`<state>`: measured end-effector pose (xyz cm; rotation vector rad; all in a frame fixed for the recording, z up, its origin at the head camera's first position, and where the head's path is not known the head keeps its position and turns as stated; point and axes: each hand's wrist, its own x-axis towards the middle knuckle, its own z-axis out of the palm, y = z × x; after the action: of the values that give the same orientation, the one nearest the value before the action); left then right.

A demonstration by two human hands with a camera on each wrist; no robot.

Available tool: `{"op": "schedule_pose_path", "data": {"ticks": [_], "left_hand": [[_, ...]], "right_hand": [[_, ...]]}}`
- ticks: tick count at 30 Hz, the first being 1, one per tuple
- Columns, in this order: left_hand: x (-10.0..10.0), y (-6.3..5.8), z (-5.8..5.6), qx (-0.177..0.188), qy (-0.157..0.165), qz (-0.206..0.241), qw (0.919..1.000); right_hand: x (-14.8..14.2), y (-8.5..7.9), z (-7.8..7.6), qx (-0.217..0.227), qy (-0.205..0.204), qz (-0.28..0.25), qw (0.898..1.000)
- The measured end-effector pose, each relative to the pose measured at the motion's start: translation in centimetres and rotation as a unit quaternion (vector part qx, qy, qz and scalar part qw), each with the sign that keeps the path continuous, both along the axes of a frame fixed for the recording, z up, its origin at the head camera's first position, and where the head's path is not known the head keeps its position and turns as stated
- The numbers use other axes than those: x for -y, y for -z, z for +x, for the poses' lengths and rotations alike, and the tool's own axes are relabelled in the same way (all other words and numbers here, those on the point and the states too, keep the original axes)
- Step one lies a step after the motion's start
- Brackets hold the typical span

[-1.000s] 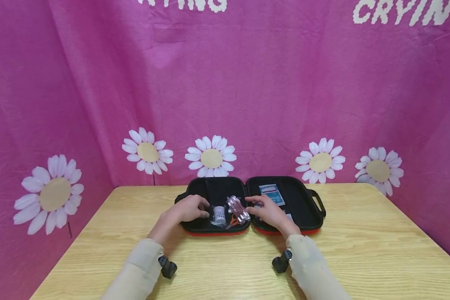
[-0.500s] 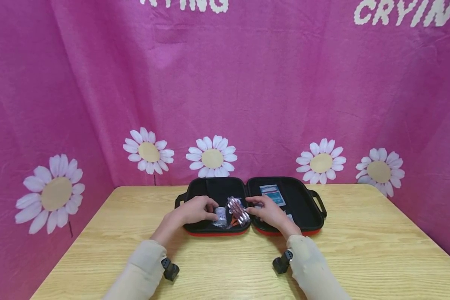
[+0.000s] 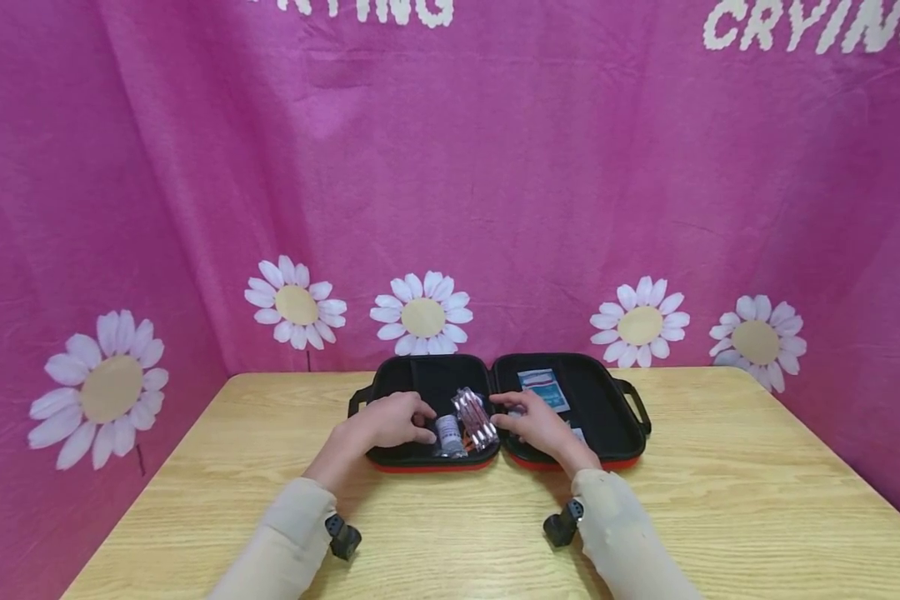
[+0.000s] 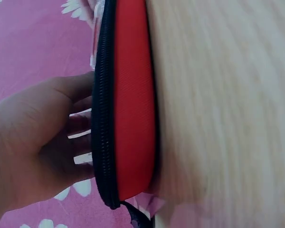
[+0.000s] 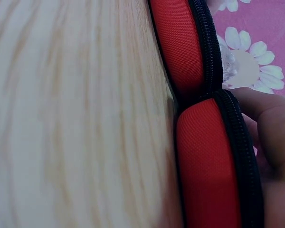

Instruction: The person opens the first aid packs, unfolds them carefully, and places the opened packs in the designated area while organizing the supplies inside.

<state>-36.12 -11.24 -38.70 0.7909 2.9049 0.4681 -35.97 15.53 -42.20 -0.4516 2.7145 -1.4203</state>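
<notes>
A black-lined case with a red shell (image 3: 435, 468) lies unfolded on the table, holding several small items. In its left half, my left hand (image 3: 393, 421) reaches over the rim with fingers loosely bent, thumb and fingertips just left of a white bandage roll (image 3: 448, 433) in clear plastic. Right of the roll lies a clear pack of reddish-brown swabs (image 3: 477, 418), partly covering an orange-handled tool (image 3: 467, 442). Over the right half, my right hand (image 3: 536, 423) has its fingertips by the hinge, close to the swab pack's right side. Both wrist views mostly show the red shell; the rims hide the fingertips.
A blue and white packet (image 3: 546, 388) lies in the right half, with another small pale item (image 3: 579, 434) partly behind the right hand. Black handles (image 3: 636, 407) stick out at the case's outer ends. A pink flowered cloth (image 3: 525, 208) hangs behind the wooden table (image 3: 450, 533).
My left hand has moved right and the bandage roll has shifted right, nearer the swab pack. The swab pack has shifted slightly. My right hand stays in place.
</notes>
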Motion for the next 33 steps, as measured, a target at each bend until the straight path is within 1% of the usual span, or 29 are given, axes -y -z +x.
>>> {"op": "schedule_pose_path", "data": {"ticks": [3, 7, 11, 13, 18, 23, 29, 33], "left_hand": [[0.1, -0.5, -0.1, -0.013, -0.011, 0.007, 0.9998], [0.3, -1.1, -0.3, -0.052, -0.017, 0.026, 0.9982], [0.1, -1.2, -0.3, -0.077, -0.023, 0.042, 0.9959], [-0.1, -1.1, -0.2, -0.079, -0.024, 0.049, 0.9954], [-0.8, -0.4, -0.3, -0.078, -0.015, 0.06, 0.995], [-1.3, 0.1, -0.3, -0.078, -0.001, 0.049, 0.9957], [-2.2, 0.0, -0.1, -0.079, 0.007, 0.041, 0.996], [-3.0, 0.1, 0.1, -0.067, 0.014, 0.025, 0.9974]], "right_hand": [[-0.1, 0.0, 0.0, 0.002, -0.001, 0.002, 1.0], [0.0, -0.2, 0.0, 0.0, 0.005, 0.003, 1.0], [0.0, -0.3, 0.0, -0.003, 0.005, -0.002, 1.0], [0.0, -0.3, 0.1, -0.004, 0.003, -0.003, 1.0], [0.0, -0.1, 0.1, -0.005, -0.001, -0.003, 1.0], [0.1, 0.0, 0.0, -0.004, 0.0, -0.007, 1.0], [0.1, -0.1, 0.0, -0.001, 0.002, -0.003, 1.0], [0.1, -0.1, 0.1, -0.004, -0.002, 0.002, 1.0]]}}
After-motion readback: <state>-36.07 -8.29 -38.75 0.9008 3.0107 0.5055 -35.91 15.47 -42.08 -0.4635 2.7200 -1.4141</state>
